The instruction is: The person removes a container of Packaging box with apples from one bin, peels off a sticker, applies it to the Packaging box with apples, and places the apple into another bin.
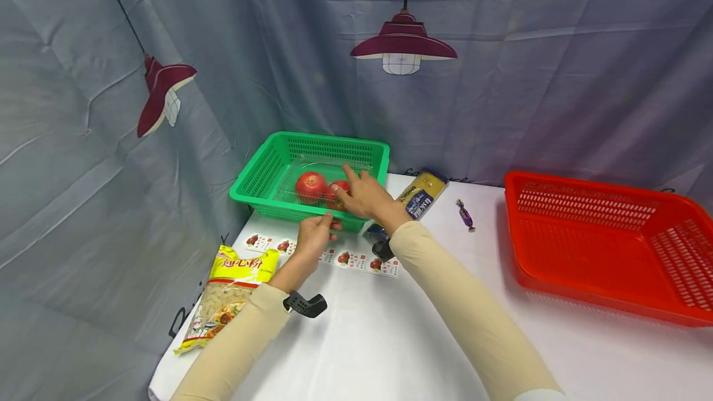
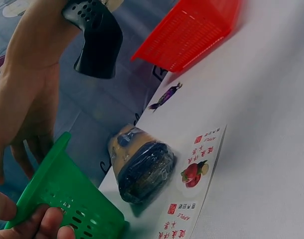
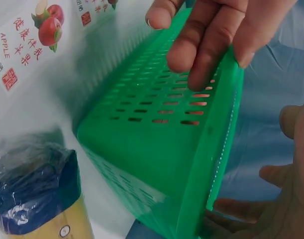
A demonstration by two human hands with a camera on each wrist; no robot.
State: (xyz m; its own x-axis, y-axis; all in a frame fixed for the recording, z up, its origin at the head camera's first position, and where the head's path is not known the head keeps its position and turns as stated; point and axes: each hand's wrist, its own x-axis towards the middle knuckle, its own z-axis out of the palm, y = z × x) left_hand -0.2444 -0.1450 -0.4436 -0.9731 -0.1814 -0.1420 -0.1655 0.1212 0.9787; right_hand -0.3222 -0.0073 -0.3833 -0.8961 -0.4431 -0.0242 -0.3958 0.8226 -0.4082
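My left hand point(image 1: 313, 237) pinches the front rim of a green plastic basket point(image 1: 270, 206), thumb over the rim and fingers curled beneath, as the left wrist view shows. Inside the basket lies a clear plastic box point(image 1: 288, 178) with two red apples point(image 1: 311, 185). Reaching over the basket's right side, my right hand point(image 1: 367, 195) has its fingers spread, the tips close to the right-hand apple. In the right wrist view its fingers point(image 3: 241, 208) extend past the far side of the rim, partly hidden by it.
A strip of apple labels point(image 1: 356, 260) lies before the basket. A blue-and-yellow pasta pack point(image 1: 420, 200) sits right of it, then a purple wrapped candy point(image 1: 465, 215) and a large red basket point(image 1: 579, 252). A yellow food bag point(image 1: 228, 296) lies at the left; a curtain hangs behind.
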